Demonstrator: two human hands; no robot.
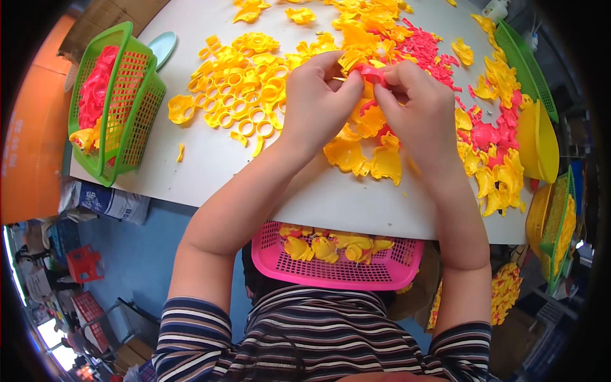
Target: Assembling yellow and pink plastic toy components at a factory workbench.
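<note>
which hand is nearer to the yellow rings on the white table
Left. The left hand is just right of the yellow rings; the right hand is farther right, beyond the left hand.

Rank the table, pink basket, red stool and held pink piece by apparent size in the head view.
1. Table
2. Pink basket
3. Red stool, looking farther off
4. Held pink piece, partly hidden
</note>
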